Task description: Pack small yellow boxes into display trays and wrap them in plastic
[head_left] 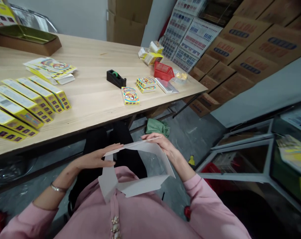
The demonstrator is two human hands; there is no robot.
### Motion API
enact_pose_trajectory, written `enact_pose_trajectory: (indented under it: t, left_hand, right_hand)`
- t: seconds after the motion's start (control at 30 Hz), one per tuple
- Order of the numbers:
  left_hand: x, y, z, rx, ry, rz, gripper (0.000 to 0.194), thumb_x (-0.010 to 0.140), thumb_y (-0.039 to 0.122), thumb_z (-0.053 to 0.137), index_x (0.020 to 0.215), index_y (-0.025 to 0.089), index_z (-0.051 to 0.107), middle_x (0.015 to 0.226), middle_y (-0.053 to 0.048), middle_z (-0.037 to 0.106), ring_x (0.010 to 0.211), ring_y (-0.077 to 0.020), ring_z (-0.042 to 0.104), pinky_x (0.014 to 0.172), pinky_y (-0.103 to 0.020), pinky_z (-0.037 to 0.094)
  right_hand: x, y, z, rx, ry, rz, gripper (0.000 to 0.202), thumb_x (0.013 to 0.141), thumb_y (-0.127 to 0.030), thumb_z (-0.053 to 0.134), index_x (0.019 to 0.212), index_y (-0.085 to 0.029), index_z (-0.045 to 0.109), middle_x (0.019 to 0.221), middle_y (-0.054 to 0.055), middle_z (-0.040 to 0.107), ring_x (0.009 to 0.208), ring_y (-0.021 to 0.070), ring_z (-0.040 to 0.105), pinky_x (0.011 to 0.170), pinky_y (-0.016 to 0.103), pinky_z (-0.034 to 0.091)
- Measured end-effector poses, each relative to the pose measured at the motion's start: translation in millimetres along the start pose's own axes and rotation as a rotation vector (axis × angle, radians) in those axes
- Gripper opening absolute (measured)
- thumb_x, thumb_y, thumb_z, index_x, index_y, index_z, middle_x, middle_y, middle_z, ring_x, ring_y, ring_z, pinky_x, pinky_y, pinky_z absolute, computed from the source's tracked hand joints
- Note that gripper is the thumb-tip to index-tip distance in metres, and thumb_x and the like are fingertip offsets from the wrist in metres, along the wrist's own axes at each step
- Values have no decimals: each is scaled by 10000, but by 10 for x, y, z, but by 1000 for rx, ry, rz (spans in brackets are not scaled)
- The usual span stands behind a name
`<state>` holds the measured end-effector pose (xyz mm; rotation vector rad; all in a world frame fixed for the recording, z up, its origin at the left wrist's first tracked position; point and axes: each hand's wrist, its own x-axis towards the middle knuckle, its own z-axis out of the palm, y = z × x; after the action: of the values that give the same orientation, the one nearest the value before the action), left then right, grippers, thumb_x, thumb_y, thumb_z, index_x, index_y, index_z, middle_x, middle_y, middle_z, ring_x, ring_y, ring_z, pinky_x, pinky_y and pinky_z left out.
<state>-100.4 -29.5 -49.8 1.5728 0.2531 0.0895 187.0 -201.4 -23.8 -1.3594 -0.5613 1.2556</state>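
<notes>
Close to my body, above my lap, I hold an open cardboard box (143, 186) with its plain white inside facing me and its end flaps loose. My left hand (98, 157) grips its upper left edge, fingers on the far side and thumb on the near side. At the upper right corner, my right hand (160, 143) has its fingers over the edge, with the thumb hidden behind the board. On the table edge beyond lie a small yellow printed box (130, 96) and a stack of two similar boxes (145, 85).
A black tape dispenser (115, 78) stands on the table (95, 99). Several yellow boxes (23, 106) lean in a row at left, near flat cartons (50, 68) and a brown tray (40, 48). A red basket (163, 71) sits at the far right end. Cartons (242, 49) are stacked at right.
</notes>
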Motion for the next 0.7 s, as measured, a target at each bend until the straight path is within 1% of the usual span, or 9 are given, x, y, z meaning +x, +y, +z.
enact_pose_trajectory:
  t: [0.07,0.13,0.17,0.23,0.33,0.4,0.47,0.6,0.7]
  left_hand:
    - [30,36,-130,-70,-91,-42,633,680,490,807,1267,294,673,1447,-86,558,1394,-356,441,1112,-507,388]
    - [123,72,-203,-140,-68,-75,540,745,623,704,1141,258,744,1347,-119,641,1323,-368,522,1053,-499,447]
    - [189,88,-211,-137,-50,-91,517,774,640,666,1104,252,758,1314,-120,663,1296,-362,548,1039,-484,461]
    - [342,113,-178,-42,-86,-131,516,803,609,659,1179,261,721,1344,-91,647,1291,-334,551,1062,-440,441]
    - [552,148,-69,196,-224,-225,740,828,583,650,1467,260,465,1532,-63,466,1383,-304,446,1151,-400,328]
    - [633,174,-3,316,-240,-281,844,825,610,633,1531,243,351,1583,-71,386,1418,-309,391,1170,-394,291]
    - [661,201,42,365,-240,-308,887,796,620,655,1536,247,340,1583,-66,386,1420,-317,386,1164,-385,300]
    - [637,210,83,275,-231,-296,814,782,577,689,1496,299,416,1514,-15,492,1340,-292,493,1081,-332,404]
    - [633,154,91,228,-177,-261,759,767,515,719,1459,320,476,1404,-15,605,1180,-282,619,931,-304,499]
  right_hand:
    - [2,26,33,-31,-34,-18,124,606,-204,799,711,-165,744,928,55,775,825,164,700,748,265,512]
    - [16,28,51,-65,-46,-30,123,604,-216,803,703,-172,747,892,51,775,826,170,699,755,274,514]
    - [28,25,49,-77,-36,-33,127,599,-234,812,688,-178,742,878,47,773,811,171,698,742,274,514]
    - [58,24,28,-80,-3,-53,179,591,-301,839,677,-188,732,875,47,769,788,180,694,706,277,514]
    - [94,56,-30,-52,81,-122,277,571,-393,873,691,-200,715,908,51,759,749,181,683,661,280,512]
    - [89,89,-78,-53,130,-131,292,569,-387,883,716,-199,716,923,50,752,729,169,676,656,277,516]
    - [44,109,-141,-61,126,-93,305,588,-357,880,805,-203,731,960,55,753,755,170,685,666,274,524]
    - [-178,98,-316,5,-3,20,510,678,-321,836,1159,-256,677,1233,62,699,1006,197,688,797,284,544]
    - [-401,104,-430,38,-20,80,542,778,-458,748,1269,-263,627,1288,61,670,1082,214,666,911,325,531]
